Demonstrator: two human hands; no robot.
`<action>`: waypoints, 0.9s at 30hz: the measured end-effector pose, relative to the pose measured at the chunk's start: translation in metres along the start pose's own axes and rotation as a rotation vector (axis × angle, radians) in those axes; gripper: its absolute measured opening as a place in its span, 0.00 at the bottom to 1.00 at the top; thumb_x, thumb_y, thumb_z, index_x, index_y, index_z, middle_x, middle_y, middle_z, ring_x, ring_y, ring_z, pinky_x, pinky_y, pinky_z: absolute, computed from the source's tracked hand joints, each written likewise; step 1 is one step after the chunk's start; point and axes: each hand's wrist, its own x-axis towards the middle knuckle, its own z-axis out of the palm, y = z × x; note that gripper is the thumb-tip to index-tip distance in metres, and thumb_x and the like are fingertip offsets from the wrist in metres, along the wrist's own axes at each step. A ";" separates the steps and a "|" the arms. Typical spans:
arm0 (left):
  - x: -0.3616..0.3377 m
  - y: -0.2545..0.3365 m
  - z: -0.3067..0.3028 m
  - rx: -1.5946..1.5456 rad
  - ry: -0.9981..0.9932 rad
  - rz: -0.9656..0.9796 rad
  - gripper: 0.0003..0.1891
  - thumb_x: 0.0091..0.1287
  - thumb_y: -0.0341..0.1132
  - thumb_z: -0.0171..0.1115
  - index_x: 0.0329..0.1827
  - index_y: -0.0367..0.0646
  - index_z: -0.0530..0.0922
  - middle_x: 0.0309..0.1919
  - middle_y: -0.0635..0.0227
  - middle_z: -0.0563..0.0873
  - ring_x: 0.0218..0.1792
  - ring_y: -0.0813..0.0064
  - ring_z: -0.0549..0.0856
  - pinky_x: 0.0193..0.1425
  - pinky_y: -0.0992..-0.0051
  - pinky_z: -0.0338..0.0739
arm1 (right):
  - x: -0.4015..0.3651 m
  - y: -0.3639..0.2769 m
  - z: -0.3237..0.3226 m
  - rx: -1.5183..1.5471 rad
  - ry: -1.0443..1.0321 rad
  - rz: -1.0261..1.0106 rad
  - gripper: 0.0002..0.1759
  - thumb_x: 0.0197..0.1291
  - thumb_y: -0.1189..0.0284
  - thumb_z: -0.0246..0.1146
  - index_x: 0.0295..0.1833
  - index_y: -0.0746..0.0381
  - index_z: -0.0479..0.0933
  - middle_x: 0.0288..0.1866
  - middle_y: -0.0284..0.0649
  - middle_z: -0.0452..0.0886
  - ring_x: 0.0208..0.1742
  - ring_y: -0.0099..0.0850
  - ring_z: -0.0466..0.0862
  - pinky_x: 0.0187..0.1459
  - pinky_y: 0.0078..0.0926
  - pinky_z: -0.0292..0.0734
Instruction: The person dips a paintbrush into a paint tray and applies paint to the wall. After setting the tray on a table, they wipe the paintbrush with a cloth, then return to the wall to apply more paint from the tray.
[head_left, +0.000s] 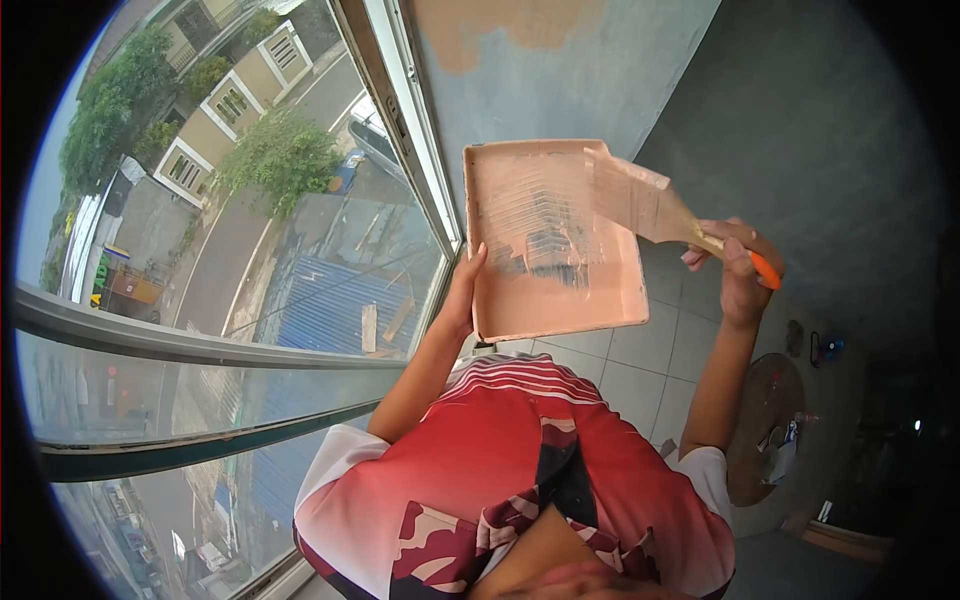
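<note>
paint tray (550, 290), peach-coated, gripped at its edge by left hand (466, 290); wide paintbrush (640, 200), orange-handled, clasped in right hand (738, 272), bristles laid on tray.

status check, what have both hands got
Left hand grips the paint tray by its edge. Right hand holds the brush, bristles over the tray's corner. No obstruction seen.

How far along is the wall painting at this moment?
Done: only a small peach patch on the wall. In hand: the left hand holds the paint tray, and the right hand holds the brush against it. Left: most of the wall shows blue-grey, so it looks early.
</note>
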 end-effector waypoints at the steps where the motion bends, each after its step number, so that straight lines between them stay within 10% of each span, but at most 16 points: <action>1: -0.001 -0.006 0.002 -0.027 0.002 0.027 0.33 0.75 0.57 0.59 0.71 0.40 0.68 0.56 0.59 0.82 0.55 0.67 0.85 0.59 0.65 0.83 | 0.005 -0.013 -0.007 0.003 0.000 0.007 0.17 0.69 0.71 0.56 0.47 0.74 0.84 0.32 0.49 0.84 0.27 0.35 0.86 0.28 0.30 0.83; 4: -0.018 -0.018 0.016 -0.050 0.053 0.015 0.35 0.74 0.60 0.59 0.70 0.40 0.71 0.58 0.57 0.83 0.56 0.63 0.86 0.61 0.62 0.83 | 0.010 -0.025 -0.021 0.113 0.082 -0.144 0.22 0.69 0.66 0.53 0.52 0.74 0.82 0.35 0.52 0.85 0.26 0.38 0.85 0.27 0.34 0.83; 11: -0.056 -0.097 0.003 -0.247 0.073 -0.091 0.35 0.76 0.60 0.55 0.73 0.39 0.69 0.61 0.50 0.82 0.58 0.57 0.86 0.63 0.59 0.82 | -0.120 0.052 0.018 0.136 -0.083 0.643 0.17 0.71 0.68 0.60 0.49 0.73 0.84 0.33 0.49 0.86 0.28 0.35 0.88 0.32 0.28 0.86; 20: -0.060 -0.093 0.021 -0.148 0.097 -0.026 0.34 0.75 0.59 0.57 0.69 0.38 0.72 0.58 0.53 0.84 0.55 0.61 0.87 0.61 0.62 0.84 | -0.040 -0.025 -0.031 0.116 -0.032 0.193 0.19 0.71 0.70 0.57 0.55 0.74 0.82 0.37 0.52 0.87 0.34 0.38 0.89 0.37 0.33 0.88; 27: -0.042 -0.089 0.015 -0.152 0.112 0.035 0.34 0.75 0.59 0.58 0.71 0.40 0.70 0.59 0.55 0.83 0.56 0.62 0.87 0.61 0.63 0.83 | -0.106 0.040 0.013 0.490 -0.133 0.782 0.10 0.69 0.72 0.57 0.42 0.69 0.79 0.34 0.47 0.84 0.31 0.34 0.86 0.34 0.32 0.85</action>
